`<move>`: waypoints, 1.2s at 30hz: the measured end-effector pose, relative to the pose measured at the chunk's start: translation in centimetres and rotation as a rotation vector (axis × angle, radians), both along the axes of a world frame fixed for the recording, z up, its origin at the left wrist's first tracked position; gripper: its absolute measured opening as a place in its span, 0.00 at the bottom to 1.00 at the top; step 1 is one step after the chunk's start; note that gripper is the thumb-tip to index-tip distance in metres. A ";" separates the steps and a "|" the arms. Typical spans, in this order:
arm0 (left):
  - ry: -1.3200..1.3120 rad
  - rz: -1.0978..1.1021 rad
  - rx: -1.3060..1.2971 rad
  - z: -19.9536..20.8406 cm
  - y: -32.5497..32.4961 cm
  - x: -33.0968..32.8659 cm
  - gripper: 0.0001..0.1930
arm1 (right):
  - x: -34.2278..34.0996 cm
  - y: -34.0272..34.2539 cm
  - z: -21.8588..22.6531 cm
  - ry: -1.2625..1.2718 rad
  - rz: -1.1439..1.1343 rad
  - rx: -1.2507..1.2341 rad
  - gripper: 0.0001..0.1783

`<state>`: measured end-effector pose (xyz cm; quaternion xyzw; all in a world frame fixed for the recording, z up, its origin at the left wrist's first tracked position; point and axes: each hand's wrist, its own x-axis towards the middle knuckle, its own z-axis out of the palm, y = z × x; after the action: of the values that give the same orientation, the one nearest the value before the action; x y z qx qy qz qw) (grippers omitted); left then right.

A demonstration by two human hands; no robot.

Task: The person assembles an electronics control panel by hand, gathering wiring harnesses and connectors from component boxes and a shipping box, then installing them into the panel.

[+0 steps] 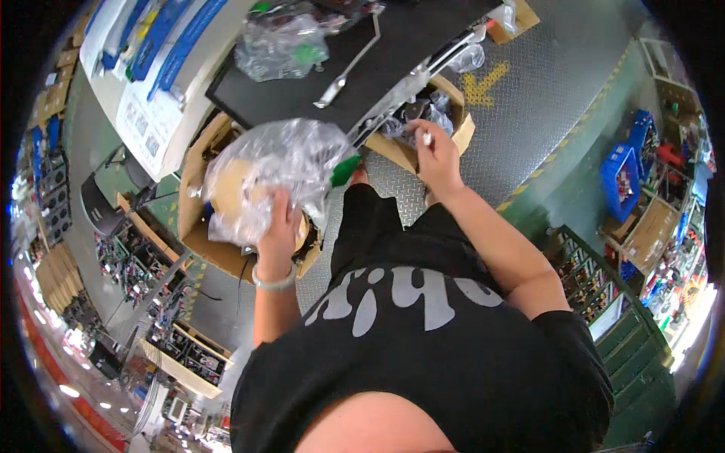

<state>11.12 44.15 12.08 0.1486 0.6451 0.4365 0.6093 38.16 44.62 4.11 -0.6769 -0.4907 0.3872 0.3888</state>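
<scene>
My left hand (279, 235) is closed on a crumpled clear plastic bag (298, 151) with a green patch at its right end. A pale tan rounded shape shows through the plastic; whether it lies inside the bag or behind it is unclear. This bag hangs over an open cardboard box (192, 226) on the left and hides most of that box's contents. Out to the right, my right hand (439, 162) pinches a small white piece (427, 139). It is at the near edge of a second cardboard box (462, 134), which holds dark parts in clear bags (438, 113).
A black worktop (302, 102) with a metal edge rail lies ahead, bearing another clear bag (279, 49) and a thin metal bar (349, 72). Blue bins (621, 181) stand far right. A green crate (634, 355) is behind my right arm. Patterned metal flooring (521, 113) carries a yellow arrow.
</scene>
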 end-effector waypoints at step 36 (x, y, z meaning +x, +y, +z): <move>0.689 -1.415 0.459 -12.1 -5.4 16.0 0.08 | 10.1 -4.7 -30.1 0.367 -0.261 -0.792 0.22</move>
<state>27.14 38.74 0.02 0.7673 0.4443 -0.0001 0.4624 48.30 39.95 -25.96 -0.7497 -0.1382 0.6063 0.2262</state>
